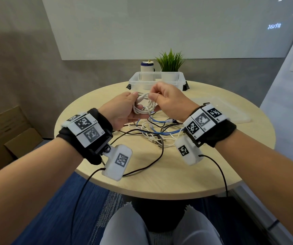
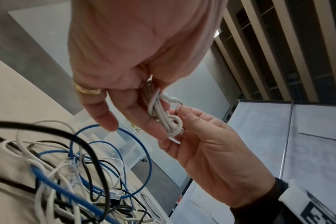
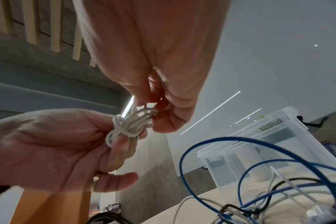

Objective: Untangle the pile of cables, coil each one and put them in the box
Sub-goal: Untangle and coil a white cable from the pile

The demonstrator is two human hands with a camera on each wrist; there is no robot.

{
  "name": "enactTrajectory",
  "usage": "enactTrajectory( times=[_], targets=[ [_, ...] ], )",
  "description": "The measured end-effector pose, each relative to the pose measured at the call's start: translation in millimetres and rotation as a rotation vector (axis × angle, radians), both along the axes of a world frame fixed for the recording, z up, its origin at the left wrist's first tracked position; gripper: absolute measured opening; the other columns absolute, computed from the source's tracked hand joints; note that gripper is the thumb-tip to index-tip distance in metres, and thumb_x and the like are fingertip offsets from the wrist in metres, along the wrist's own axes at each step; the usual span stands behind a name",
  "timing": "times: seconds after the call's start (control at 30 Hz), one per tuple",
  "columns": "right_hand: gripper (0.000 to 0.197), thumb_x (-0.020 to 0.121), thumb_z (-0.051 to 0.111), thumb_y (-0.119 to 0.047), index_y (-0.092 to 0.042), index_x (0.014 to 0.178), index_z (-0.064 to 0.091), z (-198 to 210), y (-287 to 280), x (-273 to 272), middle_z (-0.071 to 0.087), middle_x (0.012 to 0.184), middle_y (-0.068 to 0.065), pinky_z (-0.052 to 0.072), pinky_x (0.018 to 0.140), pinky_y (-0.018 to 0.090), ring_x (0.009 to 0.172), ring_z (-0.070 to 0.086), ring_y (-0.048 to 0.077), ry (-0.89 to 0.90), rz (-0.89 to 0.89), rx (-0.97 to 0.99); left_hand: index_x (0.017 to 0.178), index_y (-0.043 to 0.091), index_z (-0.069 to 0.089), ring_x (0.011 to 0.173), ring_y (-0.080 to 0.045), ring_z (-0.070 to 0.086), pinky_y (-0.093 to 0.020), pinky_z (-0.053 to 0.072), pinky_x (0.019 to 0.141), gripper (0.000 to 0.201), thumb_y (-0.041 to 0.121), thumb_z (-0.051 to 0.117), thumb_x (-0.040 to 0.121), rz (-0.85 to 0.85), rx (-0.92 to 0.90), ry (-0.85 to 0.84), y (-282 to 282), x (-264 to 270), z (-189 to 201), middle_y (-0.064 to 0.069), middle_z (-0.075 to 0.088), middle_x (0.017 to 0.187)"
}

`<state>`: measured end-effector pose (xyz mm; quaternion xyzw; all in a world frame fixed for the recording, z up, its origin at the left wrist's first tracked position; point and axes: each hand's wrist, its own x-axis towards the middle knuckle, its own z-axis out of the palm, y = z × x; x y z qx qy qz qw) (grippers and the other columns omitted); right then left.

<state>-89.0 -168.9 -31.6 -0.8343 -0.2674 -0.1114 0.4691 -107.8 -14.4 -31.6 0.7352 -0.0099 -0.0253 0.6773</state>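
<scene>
Head view, two hands [image 1: 122, 110] [image 1: 170, 101] gripping one white coil [image 1: 143, 106], perhaps three cable colours piled [image 1: 152, 131]

Small meeting corner with a round counter

Pale wooden round counter [image 1: 160, 174] on blue carpet [image 1: 62, 200]; grey wall [image 1: 27, 59] with a large whiteboard [image 1: 160, 27]; cardboard boxes [image 1: 6, 131] at left.

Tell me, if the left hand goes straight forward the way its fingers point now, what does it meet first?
Probably the clear box. The left hand, holding the white cable, points towards its near wall, though depth is hard to judge.
</scene>
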Motion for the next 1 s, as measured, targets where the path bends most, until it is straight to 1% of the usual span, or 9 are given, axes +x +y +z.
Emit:
enactTrajectory(
  times=[0.03, 0.1, 0.23, 0.33, 0.4, 0.53, 0.63, 0.9, 1.0],
  targets=[
    [0.013, 0.098, 0.048, -0.011, -0.014, 0.086, 0.051, 0, 0, 0, 0.057, 0.087, 0.008, 0.057, 0.076, 0.041, 0.078, 0.059, 0.019, 0.059, 0.012, 0.056, 0.101, 0.019, 0.050, 0.057, -0.016, 0.069, -0.027, 0.046, 0.067, 0.024, 0.032, 0.029, 0.103, 0.016, -0.007, 0.000, 1, 0, -1, 0.004, 0.053, 0.065],
    [0.017, 0.099, 0.044, -0.008, -0.016, 0.084, 0.048, 0, -1, 0, 0.060, 0.089, 0.011, 0.058, 0.074, 0.038, 0.082, 0.062, 0.021, 0.126, 0.033, 0.143, 0.093, 0.017, 0.047, 0.062, -0.019, 0.069, -0.026, 0.048, 0.064, 0.025, 0.031, 0.029, 0.104, 0.034, -0.005, -0.008, 4, -1, -3, 0.003, 0.055, 0.066],
    [0.016, 0.094, 0.051, 0.000, -0.015, 0.088, 0.053, 4, -2, -1, 0.062, 0.079, 0.003, 0.051, 0.068, 0.016, 0.071, 0.060, 0.009, 0.057, 0.053, 0.127, 0.088, 0.016, 0.045, 0.061, -0.015, 0.062, -0.023, 0.040, 0.054, 0.027, 0.030, 0.029, 0.104, 0.025, 0.112, -0.073, 1, -3, -8, 0.003, 0.056, 0.064],
    [0.016, 0.090, 0.056, 0.002, -0.013, 0.085, 0.058, 6, 1, -1, 0.064, 0.073, 0.004, 0.050, 0.059, 0.016, 0.060, 0.058, 0.006, 0.060, 0.039, 0.182, 0.092, 0.014, 0.047, 0.050, -0.011, 0.046, -0.017, 0.032, 0.041, 0.025, 0.027, 0.029, 0.103, 0.012, 0.291, -0.170, -3, -3, -8, 0.002, 0.055, 0.066],
    [0.017, 0.091, 0.055, 0.003, -0.012, 0.083, 0.055, 7, 3, -1, 0.064, 0.071, 0.006, 0.048, 0.050, 0.017, 0.053, 0.057, 0.007, 0.102, 0.026, 0.256, 0.086, 0.017, 0.046, 0.050, -0.011, 0.042, -0.015, 0.030, 0.037, 0.026, 0.027, 0.029, 0.103, 0.013, 0.372, -0.208, -3, -2, -7, 0.001, 0.055, 0.068],
    [0.017, 0.094, 0.048, 0.005, -0.008, 0.083, 0.050, 8, 1, -1, 0.062, 0.072, 0.013, 0.048, 0.046, 0.019, 0.048, 0.058, 0.009, 0.203, 0.023, 0.455, 0.084, 0.020, 0.044, 0.053, -0.012, 0.042, -0.023, 0.030, 0.046, 0.026, 0.028, 0.027, 0.103, -0.002, 0.420, -0.214, 0, -3, -7, 0.002, 0.055, 0.072],
    [0.018, 0.095, 0.045, 0.005, -0.007, 0.082, 0.048, 7, -4, -2, 0.060, 0.073, 0.015, 0.049, 0.048, 0.020, 0.050, 0.058, 0.013, 0.288, 0.013, 0.532, 0.089, 0.017, 0.044, 0.056, -0.012, 0.042, -0.023, 0.031, 0.049, 0.026, 0.028, 0.026, 0.104, 0.002, 0.415, -0.189, 3, -4, -8, 0.002, 0.053, 0.073],
    [0.016, 0.096, 0.044, 0.004, -0.006, 0.083, 0.046, 18, -3, -19, 0.063, 0.074, 0.017, 0.054, 0.055, 0.026, 0.056, 0.060, 0.018, 0.353, 0.288, 0.493, 0.085, 0.017, 0.044, 0.055, -0.013, 0.037, -0.024, 0.029, 0.050, 0.026, 0.023, 0.027, 0.104, 0.016, 0.299, -0.143, 3, 1, -20, 0.001, 0.047, 0.068],
    [0.018, 0.096, 0.044, 0.004, -0.006, 0.082, 0.046, 16, -2, -21, 0.063, 0.071, 0.016, 0.053, 0.053, 0.026, 0.054, 0.059, 0.018, 0.369, 0.299, 0.469, 0.085, 0.017, 0.044, 0.054, -0.012, 0.037, -0.022, 0.027, 0.048, 0.026, 0.023, 0.027, 0.104, 0.051, 0.265, -0.125, 6, 2, -20, 0.001, 0.047, 0.069]
  ],
)
